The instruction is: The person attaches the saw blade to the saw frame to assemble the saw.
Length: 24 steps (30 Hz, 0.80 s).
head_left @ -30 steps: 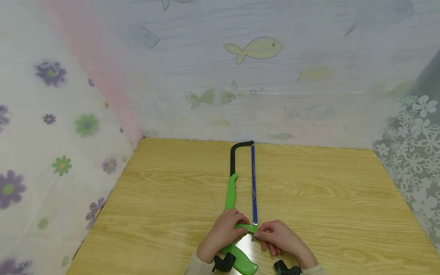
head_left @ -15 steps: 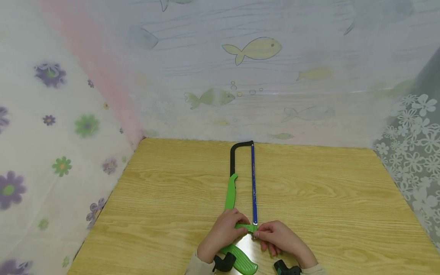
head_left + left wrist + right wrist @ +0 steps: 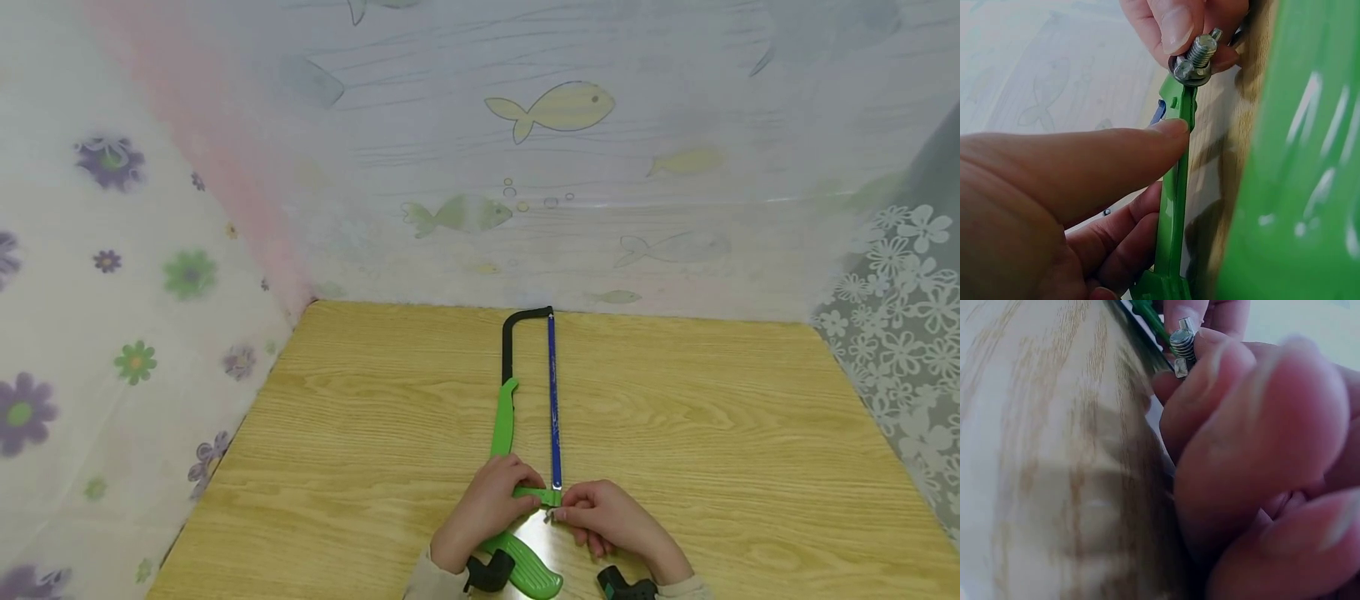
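A pale sheet printed with fish [image 3: 637,167] hangs behind the wood-grained desk [image 3: 360,400], with a flowered sheet [image 3: 60,300] along the left side. The hacksaw [image 3: 504,421] lies on the desk, its black bent end close to the far edge and its green handle towards the person. Its blue blade [image 3: 555,400] runs along the right side of the frame. The two hands work just beside each other at the blade's near end: the left hand [image 3: 491,496] grips the green crosspiece [image 3: 1172,206] between thumb and fingers, and the right hand [image 3: 611,517] pinches the small threaded metal fastener [image 3: 1199,55] at the crosspiece's tip.
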{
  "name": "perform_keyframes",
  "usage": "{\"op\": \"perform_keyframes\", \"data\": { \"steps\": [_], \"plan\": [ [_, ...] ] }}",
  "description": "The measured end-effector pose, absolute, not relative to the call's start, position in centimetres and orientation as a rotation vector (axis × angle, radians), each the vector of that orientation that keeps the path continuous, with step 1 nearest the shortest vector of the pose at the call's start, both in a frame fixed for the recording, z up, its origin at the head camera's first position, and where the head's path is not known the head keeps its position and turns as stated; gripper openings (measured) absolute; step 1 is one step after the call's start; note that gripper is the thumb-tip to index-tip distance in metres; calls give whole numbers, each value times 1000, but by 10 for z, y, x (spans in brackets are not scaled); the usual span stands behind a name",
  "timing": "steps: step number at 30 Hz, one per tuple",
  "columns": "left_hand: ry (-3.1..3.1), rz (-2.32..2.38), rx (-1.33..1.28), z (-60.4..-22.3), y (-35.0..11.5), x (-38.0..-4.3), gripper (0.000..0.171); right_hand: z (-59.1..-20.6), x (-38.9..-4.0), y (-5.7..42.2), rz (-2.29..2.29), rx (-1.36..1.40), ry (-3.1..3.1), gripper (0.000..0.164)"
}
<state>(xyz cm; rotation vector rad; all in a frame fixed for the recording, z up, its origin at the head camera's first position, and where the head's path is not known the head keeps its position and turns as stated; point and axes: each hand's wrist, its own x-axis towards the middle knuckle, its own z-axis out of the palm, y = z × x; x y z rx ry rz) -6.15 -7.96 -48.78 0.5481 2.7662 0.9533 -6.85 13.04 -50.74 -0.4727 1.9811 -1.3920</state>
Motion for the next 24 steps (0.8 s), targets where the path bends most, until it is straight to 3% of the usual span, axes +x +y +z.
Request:
{"op": "perform_keyframes", "data": {
  "steps": [24],
  "plan": [
    [2794,926,570,-486,-79,-60,10,-507,-69,130,-1389,-428,1982,31]
  ]
}}
